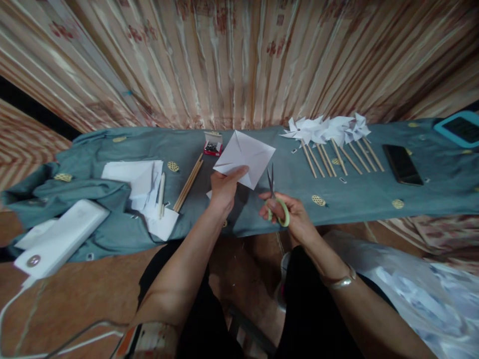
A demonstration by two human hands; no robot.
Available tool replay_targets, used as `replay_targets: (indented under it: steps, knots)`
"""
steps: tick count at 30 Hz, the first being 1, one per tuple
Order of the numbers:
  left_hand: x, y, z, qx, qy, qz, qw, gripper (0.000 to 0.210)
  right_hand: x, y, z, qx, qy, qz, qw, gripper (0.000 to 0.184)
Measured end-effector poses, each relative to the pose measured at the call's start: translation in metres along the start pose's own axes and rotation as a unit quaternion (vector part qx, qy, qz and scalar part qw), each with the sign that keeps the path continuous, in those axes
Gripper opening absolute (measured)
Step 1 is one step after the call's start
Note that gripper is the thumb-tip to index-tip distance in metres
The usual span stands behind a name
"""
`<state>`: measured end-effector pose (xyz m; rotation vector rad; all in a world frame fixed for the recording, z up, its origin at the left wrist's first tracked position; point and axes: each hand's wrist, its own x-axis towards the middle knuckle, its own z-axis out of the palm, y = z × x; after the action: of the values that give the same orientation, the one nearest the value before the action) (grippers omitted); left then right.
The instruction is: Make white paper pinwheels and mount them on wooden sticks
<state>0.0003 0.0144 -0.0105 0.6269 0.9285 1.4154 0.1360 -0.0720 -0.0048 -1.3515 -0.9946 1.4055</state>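
My left hand (225, 192) grips a square sheet of white paper (245, 152) by its near edge, thumb on top. Slits run inward from the corners of the sheet. In my right hand (294, 212) are scissors (279, 202) with pale green handles, their blade tips pointing up and away, just right of the paper and apart from it. Behind the paper, to its left, stands an open red box (213, 145) of small dark metal pieces. A bundle of several wooden sticks (189, 183) lies left of my left hand.
Several white paper pinwheels (325, 130) on sticks lie in a row at the back right, beside a black phone (402, 164). A blue-framed tablet (459, 128) is at the far right. White paper sheets (145, 182), a white pen (161, 192) and a white power strip-like device (65, 237) occupy the left.
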Motion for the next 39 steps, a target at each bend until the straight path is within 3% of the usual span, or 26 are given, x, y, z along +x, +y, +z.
replay_targets:
  steps: [10, 17, 39]
  knots:
    - [0.002, -0.002, 0.0, -0.006, -0.006, -0.006, 1.0, 0.033, -0.021, 0.012, -0.002, 0.009, -0.11, 0.047, 0.993, 0.036]
    - [0.003, -0.014, 0.003, 0.007, -0.016, -0.006, 1.0, 0.026, -0.017, 0.013, -0.003, 0.003, -0.114, 0.045, 0.992, 0.046]
    - [-0.004, -0.018, 0.006, 0.014, -0.027, -0.004, 1.0, 0.022, -0.014, 0.012, -0.006, -0.015, -0.102, 0.035, 0.994, 0.044]
